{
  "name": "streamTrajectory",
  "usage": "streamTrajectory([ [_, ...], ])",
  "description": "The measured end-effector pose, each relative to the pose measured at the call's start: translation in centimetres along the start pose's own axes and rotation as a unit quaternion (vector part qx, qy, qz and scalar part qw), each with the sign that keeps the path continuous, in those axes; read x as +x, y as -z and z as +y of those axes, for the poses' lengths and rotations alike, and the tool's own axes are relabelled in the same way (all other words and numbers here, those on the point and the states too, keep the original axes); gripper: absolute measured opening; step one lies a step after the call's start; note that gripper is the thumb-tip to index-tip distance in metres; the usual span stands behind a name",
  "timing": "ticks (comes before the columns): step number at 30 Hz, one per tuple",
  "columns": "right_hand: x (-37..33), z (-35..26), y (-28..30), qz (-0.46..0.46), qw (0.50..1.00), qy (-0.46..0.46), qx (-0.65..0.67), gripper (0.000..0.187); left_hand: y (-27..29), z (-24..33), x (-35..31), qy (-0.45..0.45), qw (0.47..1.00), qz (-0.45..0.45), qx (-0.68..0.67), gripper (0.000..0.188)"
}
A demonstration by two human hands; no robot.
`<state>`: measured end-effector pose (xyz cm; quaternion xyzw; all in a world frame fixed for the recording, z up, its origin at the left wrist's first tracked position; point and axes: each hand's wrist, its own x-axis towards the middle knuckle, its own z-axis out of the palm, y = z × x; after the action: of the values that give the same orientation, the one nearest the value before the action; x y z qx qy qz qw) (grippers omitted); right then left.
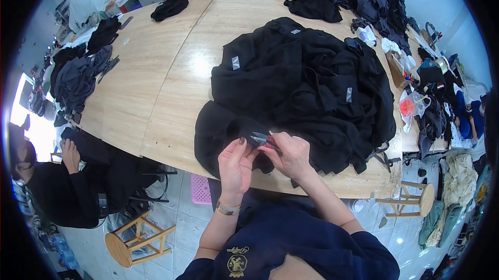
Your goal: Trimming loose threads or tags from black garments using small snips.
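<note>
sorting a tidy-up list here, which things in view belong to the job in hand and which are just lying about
In use:
- red-handled snips, in the right hand
- black cloth, by the left hand

Apparently lying about:
- clear cup with red contents
- pink perforated plastic piece
- wooden stool, lower left

L forearm [212, 236] was bare, running up & slightly R; L wrist [229, 202] looked approx. straight. L hand [234, 172] was raised, digits gathered near the top & leaning twd the other hand, one dark nail showing; couldn't tell if they pinched. R forearm [332, 197], also bare, slanted up & L to R wrist [306, 174]. R hand [292, 154] was curled in a closed grip, knuckles up, fingers twd L. Hands were v. close tog., just below ctr.
</note>
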<state>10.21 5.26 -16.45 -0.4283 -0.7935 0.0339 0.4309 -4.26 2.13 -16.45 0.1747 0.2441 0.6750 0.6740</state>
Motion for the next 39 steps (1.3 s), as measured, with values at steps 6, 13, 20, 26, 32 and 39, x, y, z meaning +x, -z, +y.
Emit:
streamTrajectory([
  [6,0.2,-0.2,0.3,-0.012,1.0,0.017,-0.016,0.03,-0.2,0.0,0.0,-0.006,1.0,0.003,0.005,0.018],
  [13,-0.3,-0.6,-0.5,0.005,0.948,-0.216,0.234,0.018,-0.5,-0.1,-0.1,-0.023,0.999,0.017,0.021,0.017],
  [20,1.7,-2.1,0.0,-0.052,0.9,-0.271,0.337,0.02,0.5,-1.0,-0.3,-0.083,0.993,0.02,0.086,0.013],
  [26,1.1,-1.2,-1.9,0.029,0.882,-0.277,0.381,0.013,-0.1,-1.2,-0.4,-0.16,0.942,0.063,0.29,0.007],
  [32,1.4,-2.2,-0.9,-0.039,0.925,-0.215,0.313,0.007,-0.7,-1.6,-0.7,-0.241,0.873,0.063,0.42,0.006],
  [39,0.4,-0.3,-0.9,0.019,0.867,-0.323,0.38,0.014,0.1,-1.3,-0.1,-0.171,0.931,0.075,0.313,0.008],
])
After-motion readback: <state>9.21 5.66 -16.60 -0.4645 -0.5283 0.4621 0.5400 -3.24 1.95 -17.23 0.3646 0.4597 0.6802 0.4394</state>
